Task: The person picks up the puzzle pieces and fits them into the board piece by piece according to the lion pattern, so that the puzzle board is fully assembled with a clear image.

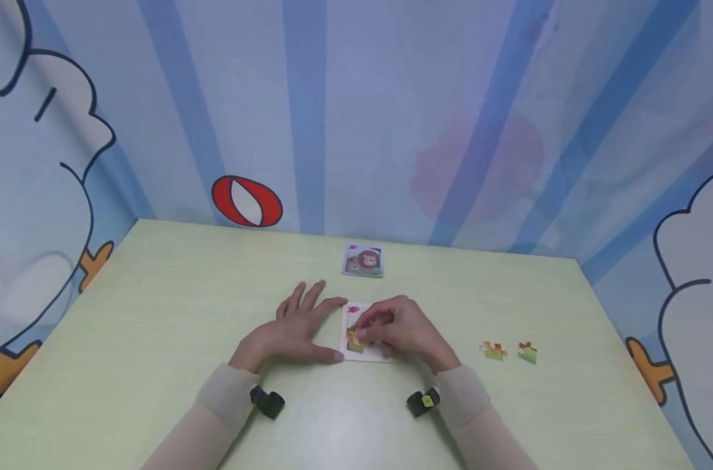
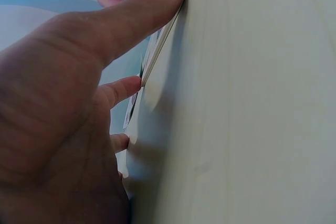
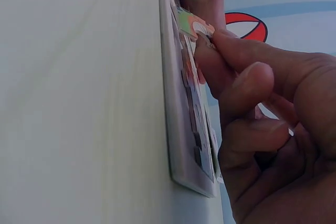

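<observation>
A small puzzle board (image 1: 368, 357) with a pale border lies on the table between both hands. My right hand (image 1: 405, 326) pinches a jigsaw piece (image 3: 187, 23), green and orange, between thumb and finger. It holds the piece tilted over the board's left part in the head view. My left hand (image 1: 298, 331) has its fingers spread, with thumb and index fingertips at the board's left edge. In the right wrist view, pieces (image 3: 191, 95) show within the border; from above, my right hand hides much of the board.
Two loose jigsaw pieces, one orange and green (image 1: 494, 351) and one brown and green (image 1: 527, 353), lie to the right of my right hand. Beyond the board lies a lion picture card (image 1: 364, 261). A printed blue curtain (image 1: 362, 117) rises behind the table (image 1: 186, 294).
</observation>
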### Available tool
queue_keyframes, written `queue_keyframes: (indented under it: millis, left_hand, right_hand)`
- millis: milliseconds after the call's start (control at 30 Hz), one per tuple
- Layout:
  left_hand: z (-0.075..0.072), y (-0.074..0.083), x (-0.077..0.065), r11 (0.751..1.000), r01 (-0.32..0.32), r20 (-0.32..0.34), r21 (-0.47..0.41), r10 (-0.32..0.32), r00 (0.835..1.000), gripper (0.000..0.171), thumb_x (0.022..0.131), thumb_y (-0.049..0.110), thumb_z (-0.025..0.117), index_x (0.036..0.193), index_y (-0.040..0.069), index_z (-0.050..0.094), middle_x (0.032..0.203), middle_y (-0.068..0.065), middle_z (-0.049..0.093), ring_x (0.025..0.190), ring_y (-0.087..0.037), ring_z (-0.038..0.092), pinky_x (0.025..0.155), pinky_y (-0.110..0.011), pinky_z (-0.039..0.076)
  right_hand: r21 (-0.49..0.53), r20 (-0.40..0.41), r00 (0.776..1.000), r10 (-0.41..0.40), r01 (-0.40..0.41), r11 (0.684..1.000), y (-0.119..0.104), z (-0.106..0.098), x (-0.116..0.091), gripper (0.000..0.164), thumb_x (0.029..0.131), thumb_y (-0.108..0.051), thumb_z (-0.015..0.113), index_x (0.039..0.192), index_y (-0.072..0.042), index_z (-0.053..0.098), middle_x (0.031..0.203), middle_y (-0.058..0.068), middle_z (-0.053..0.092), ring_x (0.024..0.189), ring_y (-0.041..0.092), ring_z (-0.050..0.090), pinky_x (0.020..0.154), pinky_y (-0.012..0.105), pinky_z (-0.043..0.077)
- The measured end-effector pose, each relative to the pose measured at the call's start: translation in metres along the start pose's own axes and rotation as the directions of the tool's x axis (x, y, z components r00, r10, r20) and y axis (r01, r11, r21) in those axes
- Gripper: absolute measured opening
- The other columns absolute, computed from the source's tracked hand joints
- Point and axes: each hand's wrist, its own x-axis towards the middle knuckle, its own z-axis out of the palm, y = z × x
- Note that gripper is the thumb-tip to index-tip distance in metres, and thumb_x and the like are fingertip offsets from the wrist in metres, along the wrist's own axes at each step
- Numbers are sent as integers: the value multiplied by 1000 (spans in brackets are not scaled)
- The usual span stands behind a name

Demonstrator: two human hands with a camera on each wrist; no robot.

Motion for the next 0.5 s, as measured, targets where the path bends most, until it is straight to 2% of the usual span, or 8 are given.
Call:
queue_keyframes:
  millis: [167,500]
  left_hand:
    - [3,-3,0,1000,-13,-20,3,13,1000,98,85,62,81,167,35,33,184,-12,0,167,-51,-10,128,-81,3]
    - [2,-4,2,1000,-7,-8,7,7,1000,99,84,62,81,167,37,32,184,-12,0,167,-50,-11,128,-81,2]
  right_hand:
    - [-4,2,1000,-5,5,1000,2,1,1,7,91,-17,86,97,-18,84,63,5,66,46,15,51,49,25,40]
    - [-45,-16,1000,-7,6,999,2,4,-2,6,92,-17,85,96,-20,84,68,4,69,46,14,51,49,25,40]
